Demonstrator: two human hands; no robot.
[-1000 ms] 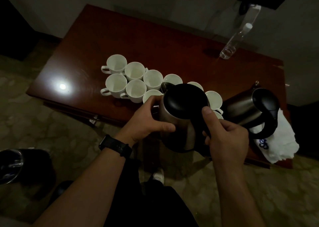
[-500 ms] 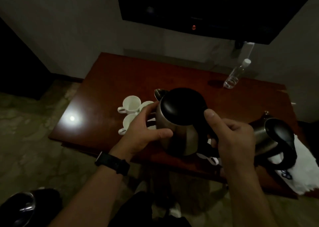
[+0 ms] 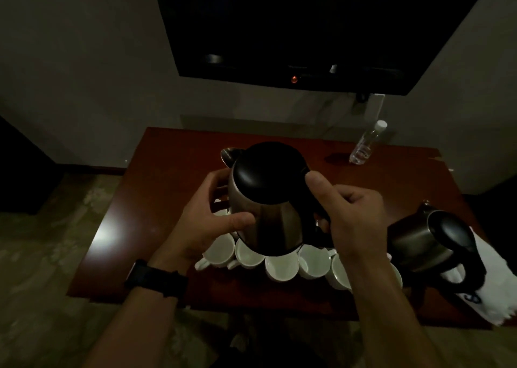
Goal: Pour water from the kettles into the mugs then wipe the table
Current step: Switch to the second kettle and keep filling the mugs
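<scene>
Red-brown wooden worktop [image 3: 167, 177] lies below our black-lidded steel kettle [image 3: 268, 216]. Right hand [image 3: 352, 219] fingers wrap its handle, left hand [image 3: 207, 222] fingers cup its side. White ceramic mugs [image 3: 281, 267] sit directly under it. Pouring step, we reckon: tip the spout over one mug.

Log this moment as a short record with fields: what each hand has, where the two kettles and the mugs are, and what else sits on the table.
left hand: holds the steel side of the held kettle
right hand: grips that kettle's black handle
held kettle: lifted over the white mugs, lid closed, no stream visible
second kettle: on the right side of the table, by the white cloth
white mugs: clustered near the front edge
water bottle: upright at the far edge
</scene>
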